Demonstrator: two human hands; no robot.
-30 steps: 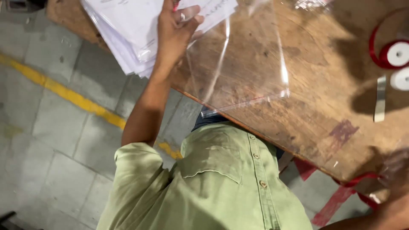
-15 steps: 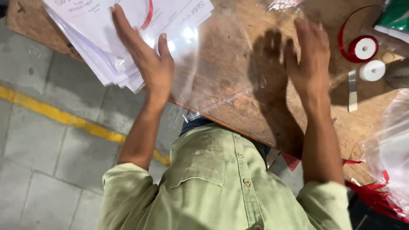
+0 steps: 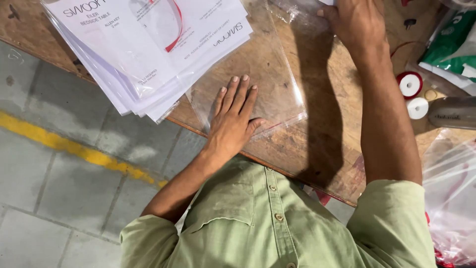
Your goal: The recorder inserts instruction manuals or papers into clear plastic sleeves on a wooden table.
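A clear plastic bag (image 3: 267,64) lies flat on the wooden table (image 3: 322,149). My left hand (image 3: 235,116) presses flat on its near end, fingers spread and straight. My right hand (image 3: 354,22) rests on the bag's far end near the top of the view, fingers curled over the plastic edge; I cannot tell if it pinches it. To the left of the bag lies a stack of white printed sheets in clear sleeves (image 3: 144,49), its corner overlapping the bag's left edge.
Two small rolls of tape, one red-rimmed (image 3: 410,84) and one white (image 3: 417,107), lie right of my right arm. A green packet (image 3: 446,44) and a grey tool (image 3: 453,113) lie beyond them. Clear bags (image 3: 451,188) hang at right. Grey floor with yellow line (image 3: 74,149).
My left hand has come down off the sheet stack onto the bag's near end. My right hand has moved away to the bag's far end. The bag now lies flat.
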